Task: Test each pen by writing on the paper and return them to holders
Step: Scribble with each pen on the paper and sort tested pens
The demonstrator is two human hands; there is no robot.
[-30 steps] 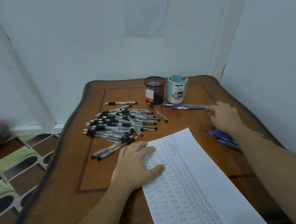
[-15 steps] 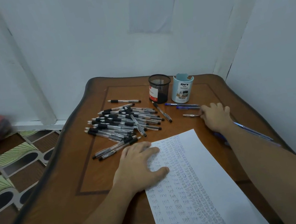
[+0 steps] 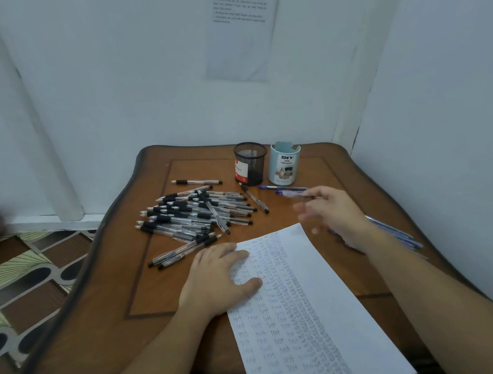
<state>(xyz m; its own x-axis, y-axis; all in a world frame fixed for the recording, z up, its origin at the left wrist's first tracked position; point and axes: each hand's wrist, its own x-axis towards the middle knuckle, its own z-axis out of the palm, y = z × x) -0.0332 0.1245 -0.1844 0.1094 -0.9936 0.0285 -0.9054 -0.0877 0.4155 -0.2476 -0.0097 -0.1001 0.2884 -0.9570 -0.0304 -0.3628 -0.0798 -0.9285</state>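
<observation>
My left hand (image 3: pixel 217 280) lies flat on the top left corner of the paper (image 3: pixel 311 330), which is covered with rows of small handwriting. My right hand (image 3: pixel 333 210) is blurred above the table, right of the paper's top edge, and pinches a blue pen (image 3: pixel 295 193) at its fingertips. Behind it stand the black mesh holder (image 3: pixel 251 162) and the light blue holder (image 3: pixel 285 163); no pens show above their rims. A pile of black pens (image 3: pixel 191 214) lies left of the holders. More blue pens (image 3: pixel 396 233) lie partly hidden under my right forearm.
The wooden table (image 3: pixel 96 305) fills a corner between white walls, with one printed sheet (image 3: pixel 242 27) taped to the back wall. Another blue pen (image 3: pixel 271 187) lies in front of the light blue holder. Patterned floor (image 3: pixel 13 285) shows on the left.
My right hand has come off the table near the two blue pens and lifted a pen, moving a little toward the paper. My left hand has stayed on the paper.
</observation>
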